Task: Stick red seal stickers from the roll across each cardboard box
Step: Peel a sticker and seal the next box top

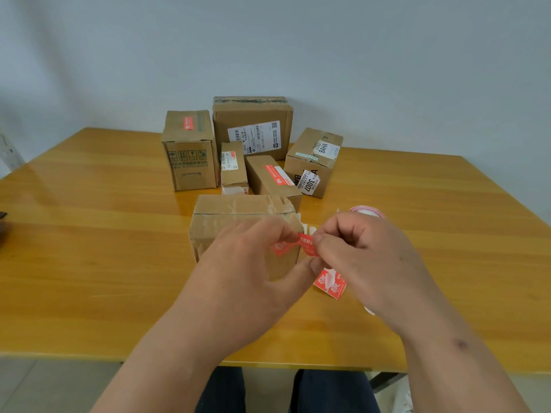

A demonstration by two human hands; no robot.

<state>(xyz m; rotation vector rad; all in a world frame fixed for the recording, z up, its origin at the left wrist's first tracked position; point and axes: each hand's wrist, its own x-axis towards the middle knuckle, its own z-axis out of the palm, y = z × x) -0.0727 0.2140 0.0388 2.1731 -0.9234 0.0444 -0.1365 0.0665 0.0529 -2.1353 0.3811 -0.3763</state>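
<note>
The red sticker [301, 245] is partly hidden by fingertips, its print blurred; it hangs before the near box [238, 222], over the tabletop [104, 248]; the roll [368, 211] peeks from behind the right hand [366, 263]; both hands meet mid-air, forearms angled inward; the left hand [250, 263] pinches the sticker's left end, the right grip pinches its right end; more stickers [329, 283] dangle below.

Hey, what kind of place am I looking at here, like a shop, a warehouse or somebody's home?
Probably a small parcel-packing spot in a plain room, not a warehouse. Cardboard boxes with shipping labels stand on a wooden table against a bare wall, and both hands hold a red sticker.
</note>
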